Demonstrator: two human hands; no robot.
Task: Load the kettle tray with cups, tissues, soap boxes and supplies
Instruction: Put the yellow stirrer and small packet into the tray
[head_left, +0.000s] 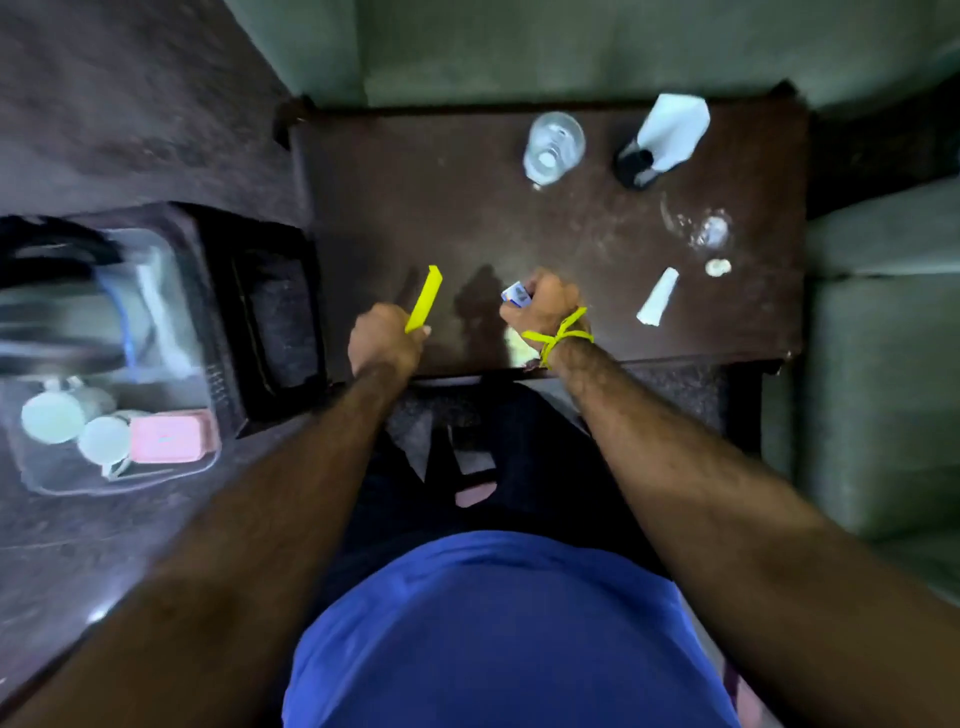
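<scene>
The left hand (382, 338) grips the near end of a flat yellow packet (424, 299) above the dark wooden table (415, 197); its long axis runs away from the person, tilted slightly right. The right hand (545, 301) is curled round a small white and blue box (516, 295), whose print is too blurred to read. The kettle tray (197, 462), well apart at the left, holds two white cups (52, 415) and a pink soap box (166, 436).
</scene>
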